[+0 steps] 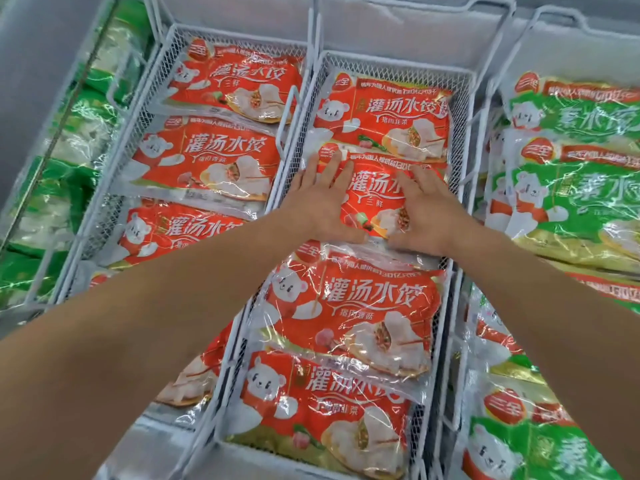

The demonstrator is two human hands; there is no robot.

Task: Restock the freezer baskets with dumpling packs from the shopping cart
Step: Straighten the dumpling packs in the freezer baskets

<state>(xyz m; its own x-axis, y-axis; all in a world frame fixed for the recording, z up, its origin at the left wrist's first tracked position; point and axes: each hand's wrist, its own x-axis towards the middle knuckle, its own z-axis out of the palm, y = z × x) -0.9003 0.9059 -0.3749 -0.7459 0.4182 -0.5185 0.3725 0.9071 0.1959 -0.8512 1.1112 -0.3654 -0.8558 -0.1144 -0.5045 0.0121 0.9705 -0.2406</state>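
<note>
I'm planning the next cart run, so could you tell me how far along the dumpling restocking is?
Mostly done, it seems: the middle basket holds four red packs in a row, and the basket to its left shows several more. In hand: the left hand and right hand press the second red pack flat. The cart is out of view, so what remains is unknown.

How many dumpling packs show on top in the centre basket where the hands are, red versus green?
In the centre basket, visible layer only:
Red dumpling packs: 4
Green dumpling packs: 0; those lie in the basket to the right
Total: 4
</note>
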